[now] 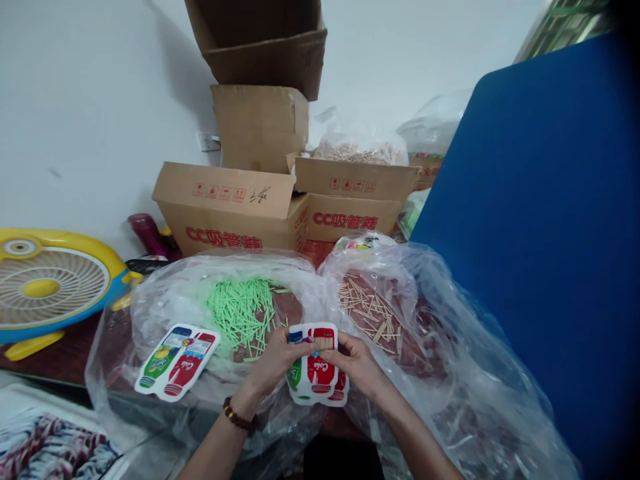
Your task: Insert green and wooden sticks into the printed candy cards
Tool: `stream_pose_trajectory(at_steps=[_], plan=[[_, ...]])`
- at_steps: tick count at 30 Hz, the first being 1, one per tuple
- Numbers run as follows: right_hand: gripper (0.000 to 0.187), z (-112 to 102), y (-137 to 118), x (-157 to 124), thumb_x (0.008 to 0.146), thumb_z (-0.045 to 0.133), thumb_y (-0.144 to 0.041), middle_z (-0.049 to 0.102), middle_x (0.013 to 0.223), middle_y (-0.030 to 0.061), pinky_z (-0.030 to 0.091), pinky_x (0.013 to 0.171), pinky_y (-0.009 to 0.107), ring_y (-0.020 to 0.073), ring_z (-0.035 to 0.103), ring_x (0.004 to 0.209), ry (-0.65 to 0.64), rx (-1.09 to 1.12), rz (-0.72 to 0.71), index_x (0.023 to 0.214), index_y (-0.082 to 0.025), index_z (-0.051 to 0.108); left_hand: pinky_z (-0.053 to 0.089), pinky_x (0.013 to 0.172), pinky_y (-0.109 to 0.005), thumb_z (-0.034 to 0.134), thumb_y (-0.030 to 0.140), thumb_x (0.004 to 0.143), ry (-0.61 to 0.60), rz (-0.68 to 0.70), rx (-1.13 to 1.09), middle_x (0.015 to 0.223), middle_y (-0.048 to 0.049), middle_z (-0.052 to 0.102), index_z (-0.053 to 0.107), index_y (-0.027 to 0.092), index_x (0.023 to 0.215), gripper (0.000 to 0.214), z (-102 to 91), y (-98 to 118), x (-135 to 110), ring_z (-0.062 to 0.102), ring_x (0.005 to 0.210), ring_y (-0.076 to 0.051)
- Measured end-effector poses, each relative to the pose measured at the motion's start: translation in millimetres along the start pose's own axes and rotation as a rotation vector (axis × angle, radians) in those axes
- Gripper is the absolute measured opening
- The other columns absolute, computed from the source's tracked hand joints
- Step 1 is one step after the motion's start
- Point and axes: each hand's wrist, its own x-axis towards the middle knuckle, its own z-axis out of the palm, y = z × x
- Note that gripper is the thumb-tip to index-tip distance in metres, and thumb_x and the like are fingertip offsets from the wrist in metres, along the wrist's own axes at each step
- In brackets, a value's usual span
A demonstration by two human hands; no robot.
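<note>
Between my two hands is a small stack of bottle-shaped candy packets (320, 377), printed red "Cola" and green, held upright over the table's front edge. My left hand (280, 357) pinches its left side, thumb across the front. On the right side my right hand (357, 360) grips it, thumb also on the front. A few thin tan sticks appear at the thumbs; how they sit is hard to make out. Another packet (177, 363) of the same print lies at the left on clear plastic. Behind my hands are green candy sticks (243, 313) and tan candy sticks (370, 310), each in an opened bag.
Cardboard boxes (235, 207) stand at the back, more stacked above. A yellow and blue fan (55, 287) is at the left, a large blue panel (530, 253) at the right. Loose plastic sheeting (480, 387) spreads over the table and hangs off its front.
</note>
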Motion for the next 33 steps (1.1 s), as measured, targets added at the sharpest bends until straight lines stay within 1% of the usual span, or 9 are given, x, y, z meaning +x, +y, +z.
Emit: stream_pose_trajectory(at_steps=[4,8,11,14,17,20,23,28,33], plan=[[0.024,-10.5,17.1,-4.3,0.070,0.071,-0.031,0.074,0.084,0.0021,0.050,0.069,0.030,0.0197,0.066,0.073,-0.004,-0.186,0.051,0.090,-0.016,0.071,0.052,0.067,-0.029,0.073,0.036,0.071,0.044,0.012,0.138,0.088,-0.0058,0.073,0.066,0.014,0.102,0.039,-9.0,-11.6,-11.0,0.067,0.077,-0.021],[0.024,-23.6,31.2,-1.5,0.076,0.064,-0.036,0.073,0.082,0.0030,0.046,0.064,0.029,0.0213,0.065,0.073,0.191,-0.548,0.048,0.091,-0.018,0.068,0.051,0.086,-0.038,0.064,0.027,0.077,0.160,0.145,0.328,0.116,-0.0102,0.065,0.050,0.018,0.128,0.054,-23.2,-35.5,-12.2,0.063,0.100,-0.025],[0.021,-32.0,29.4,1.8,0.079,0.061,-0.036,0.070,0.077,0.0035,0.040,0.061,0.028,0.0210,0.063,0.071,0.289,-0.964,0.110,0.089,-0.019,0.063,0.040,0.103,-0.047,0.060,0.021,0.078,0.211,0.277,0.630,0.130,-0.0132,0.055,0.044,0.019,0.136,0.059,-29.1,-55.7,-6.5,0.051,0.120,-0.029],[0.030,-34.7,23.9,-0.6,0.083,0.056,-0.038,0.069,0.078,0.0046,0.036,0.060,0.028,0.0219,0.064,0.071,0.327,-1.228,0.168,0.105,-0.018,0.056,0.030,0.110,-0.053,0.056,0.020,0.081,0.214,0.378,0.834,0.137,-0.0167,0.048,0.039,0.016,0.140,0.061,-28.9,-71.4,-3.9,0.039,0.132,-0.031],[0.033,-27.6,18.0,-6.2,0.092,0.043,-0.040,0.069,0.088,0.0053,0.036,0.062,0.028,0.0219,0.065,0.076,0.335,-1.307,0.087,0.117,-0.020,0.049,0.033,0.109,-0.053,0.053,0.023,0.087,0.264,0.421,0.896,0.140,-0.0169,0.044,0.029,0.019,0.145,0.064,-27.9,-79.9,-10.4,0.040,0.132,-0.030],[0.023,-8.1,9.2,-2.4,0.095,0.038,-0.036,0.068,0.095,0.0035,0.037,0.066,0.028,0.0200,0.065,0.082,0.247,-1.310,-0.069,0.106,-0.023,0.053,0.038,0.106,-0.049,0.052,0.028,0.089,0.352,0.469,0.906,0.137,-0.0131,0.049,0.029,0.025,0.145,0.060,-38.4,-81.5,-25.5,0.047,0.127,-0.027],[0.018,22.0,1.5,20.6,0.094,0.041,-0.030,0.067,0.095,0.0030,0.038,0.070,0.026,0.0183,0.063,0.086,0.063,-1.342,-0.207,0.095,-0.022,0.058,0.045,0.098,-0.046,0.053,0.034,0.089,0.549,0.482,0.922,0.124,-0.0111,0.058,0.046,0.025,0.133,0.045,-74.3,-76.8,-47.0,0.055,0.116,-0.026],[0.019,70.6,8.1,90.1,0.090,0.045,-0.023,0.068,0.100,0.0056,0.039,0.076,0.025,0.0179,0.062,0.093,-0.202,-1.431,-0.194,0.090,-0.020,0.065,0.045,0.095,-0.047,0.047,0.040,0.090,0.891,0.494,1.075,0.111,-0.0118,0.062,0.058,0.019,0.113,0.034,-178.4,-62.8,-86.8,0.058,0.105,-0.028],[0.028,92.4,24.1,160.9,0.089,0.042,-0.019,0.070,0.102,0.0120,0.043,0.077,0.027,0.0220,0.065,0.098,-0.125,-1.454,-0.080,0.094,-0.016,0.069,0.046,0.093,-0.045,0.044,0.043,0.089,0.949,0.397,1.285,0.104,-0.0109,0.061,0.057,0.018,0.110,0.036,-253.2,-60.2,-101.9,0.058,0.100,-0.029]])
